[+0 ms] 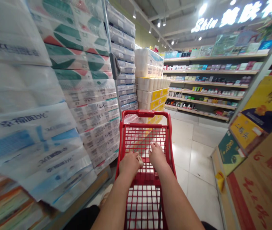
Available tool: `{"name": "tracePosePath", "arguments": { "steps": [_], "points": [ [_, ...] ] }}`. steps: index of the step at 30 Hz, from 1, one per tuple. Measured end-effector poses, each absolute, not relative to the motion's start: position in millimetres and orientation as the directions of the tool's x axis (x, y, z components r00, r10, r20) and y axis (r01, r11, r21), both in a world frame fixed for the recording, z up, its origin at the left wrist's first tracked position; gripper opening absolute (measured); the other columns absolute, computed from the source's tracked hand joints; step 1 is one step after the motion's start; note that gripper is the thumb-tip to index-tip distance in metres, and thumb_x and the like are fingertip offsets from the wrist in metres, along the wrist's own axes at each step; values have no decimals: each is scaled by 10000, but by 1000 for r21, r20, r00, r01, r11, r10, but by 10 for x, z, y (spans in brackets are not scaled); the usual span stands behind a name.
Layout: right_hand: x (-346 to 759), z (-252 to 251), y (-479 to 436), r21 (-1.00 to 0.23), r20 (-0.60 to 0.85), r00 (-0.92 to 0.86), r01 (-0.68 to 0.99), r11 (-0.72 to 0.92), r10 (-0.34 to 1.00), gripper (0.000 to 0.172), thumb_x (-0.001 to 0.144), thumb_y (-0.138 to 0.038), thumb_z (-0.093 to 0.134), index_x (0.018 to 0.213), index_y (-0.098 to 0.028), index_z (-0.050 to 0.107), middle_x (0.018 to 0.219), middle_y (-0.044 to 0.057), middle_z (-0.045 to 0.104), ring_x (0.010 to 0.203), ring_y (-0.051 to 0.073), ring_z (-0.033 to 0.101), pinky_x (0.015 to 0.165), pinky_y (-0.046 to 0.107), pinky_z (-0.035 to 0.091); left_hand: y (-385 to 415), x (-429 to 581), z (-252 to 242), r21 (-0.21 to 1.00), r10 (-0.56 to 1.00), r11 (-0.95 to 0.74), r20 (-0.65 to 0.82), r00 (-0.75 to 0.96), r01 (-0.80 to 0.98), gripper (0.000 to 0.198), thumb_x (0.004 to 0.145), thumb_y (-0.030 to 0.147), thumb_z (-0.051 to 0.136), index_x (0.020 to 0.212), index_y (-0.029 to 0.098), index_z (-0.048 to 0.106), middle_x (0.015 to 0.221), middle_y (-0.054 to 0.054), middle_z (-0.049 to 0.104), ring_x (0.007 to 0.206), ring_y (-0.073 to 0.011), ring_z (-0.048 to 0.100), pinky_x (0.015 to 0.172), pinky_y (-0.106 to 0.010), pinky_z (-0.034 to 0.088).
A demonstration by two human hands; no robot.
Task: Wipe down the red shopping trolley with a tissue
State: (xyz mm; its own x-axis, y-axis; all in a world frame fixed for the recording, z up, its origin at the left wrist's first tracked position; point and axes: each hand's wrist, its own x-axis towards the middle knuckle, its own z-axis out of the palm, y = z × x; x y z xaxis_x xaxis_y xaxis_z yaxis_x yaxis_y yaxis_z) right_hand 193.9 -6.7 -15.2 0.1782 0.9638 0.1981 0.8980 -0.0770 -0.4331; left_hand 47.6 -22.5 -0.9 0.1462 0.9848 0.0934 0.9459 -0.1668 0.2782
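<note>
A red plastic shopping basket (170, 134) with grid walls stands in front of me, its handle (145, 112) at the far end. Both forearms reach over it. My left hand (129, 164) is closed around a small, crumpled, pale beige thing (140, 159), whose kind I cannot make out. To its right, over the basket's grid, my right hand (157, 155) is held with its fingers loosely bent and a little apart. Nothing shows in it. The two hands do not touch each other.
Stacked tissue packs (78, 64) wall the left side, with a metal pole (113, 60) beside them. Toilet roll packs (150, 83) stand ahead. Shelves of skin care goods (208, 78) fill the back. Cartons (258, 169) line the right of the tiled aisle (186, 159).
</note>
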Motion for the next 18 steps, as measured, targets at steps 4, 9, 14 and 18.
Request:
{"name": "tracePosePath", "arguments": {
  "steps": [4, 9, 14, 18],
  "points": [
    [1948, -152, -73, -433, 183, 173, 898, -78, 968, 484, 858, -122, 462, 1332, -194, 524, 1373, 97, 482, 1174, 257, 484, 893, 313, 437, -289, 609, -74, 308, 898, -430, 57, 435, 848, 255, 863, 225, 471, 961, 276, 701, 1007, -29, 679, 949, -180, 637, 807, -269, 484],
    [1953, -148, -81, -426, 160, 184, 899, -100, 970, 622, 773, -36, 470, 1372, -201, 488, 1429, 90, 436, 1221, 258, 455, 862, 294, 441, -205, 519, -60, 281, 963, -258, 153, 223, 924, 318, 910, 202, 407, 1018, 261, 700, 1075, -59, 646, 1005, -196, 586, 866, -300, 470],
    [1939, -114, -80, -418, 124, 191, 900, -124, 974, 639, 743, -45, 516, 1364, -196, 496, 1426, 101, 432, 1225, 271, 453, 846, 296, 445, -189, 510, -65, 293, 951, -305, 155, 269, 906, 307, 894, 160, 445, 1063, 253, 684, 1130, -45, 625, 1065, -183, 536, 898, -277, 455],
    [1940, -112, -94, -424, 140, 175, 900, -101, 974, 633, 740, -36, 511, 1352, -197, 511, 1398, 93, 459, 1199, 261, 473, 860, 286, 440, -203, 528, -70, 313, 941, -332, 175, 290, 890, 299, 900, 165, 456, 1072, 257, 683, 1146, -45, 612, 1074, -185, 515, 931, -280, 442]
  ]
}}
